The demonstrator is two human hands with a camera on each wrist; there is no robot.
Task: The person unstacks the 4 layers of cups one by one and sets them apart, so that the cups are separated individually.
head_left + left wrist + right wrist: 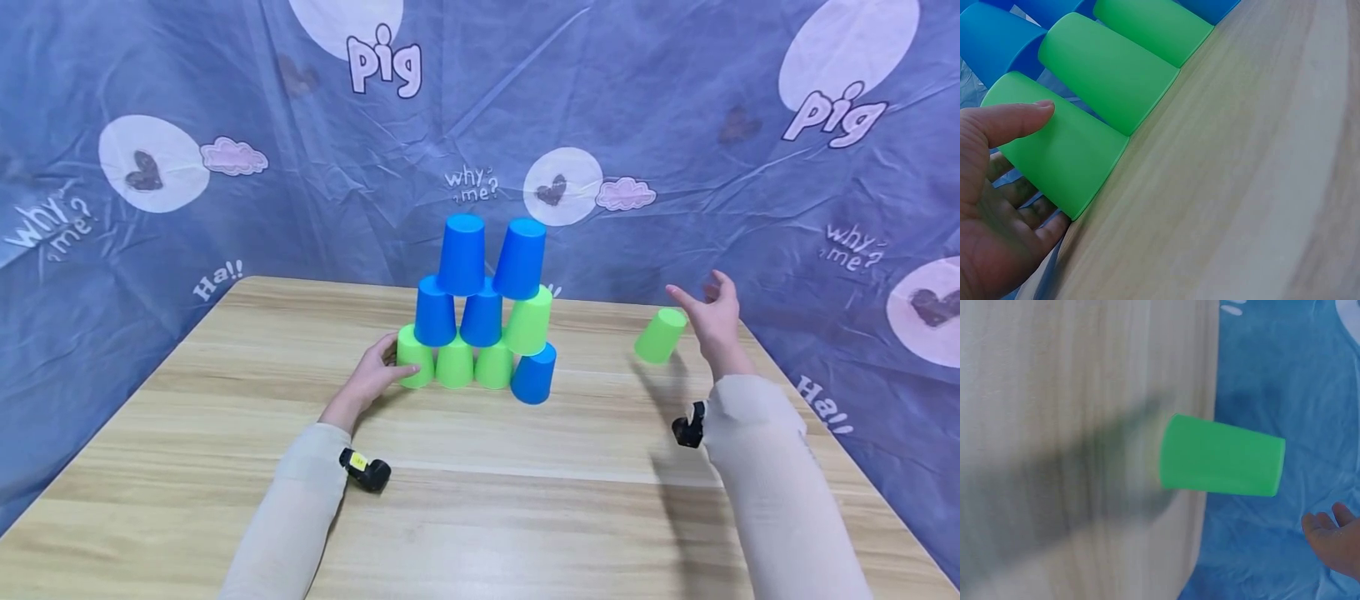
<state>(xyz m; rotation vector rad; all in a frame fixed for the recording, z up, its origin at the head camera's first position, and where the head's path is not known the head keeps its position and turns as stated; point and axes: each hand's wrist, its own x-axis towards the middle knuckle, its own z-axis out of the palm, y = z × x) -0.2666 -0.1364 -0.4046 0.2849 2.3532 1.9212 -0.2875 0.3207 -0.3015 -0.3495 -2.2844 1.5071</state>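
Note:
Upside-down cups form a stepped stack on the table. Its bottom row has three green cups and a blue cup [534, 375] at the right end. Two blue cups and a green cup [529, 322] make the middle row; a left blue cup [462, 257] and a right blue cup [521, 260] top it. My left hand [369, 377] holds the leftmost bottom green cup [1066, 150], thumb on its front, fingers round its outer side. Apart at the right, a lone green cup [661, 337] stands upside down. My right hand [716, 321] is just right of it, fingers spread, holding nothing.
The wooden table [480, 517] ends behind the cups at a patterned blue cloth [645, 100]. A black wrist camera [366, 471] sits on the left sleeve, and another black camera [689, 425] on the right one. The lone cup stands near the table's far right corner.

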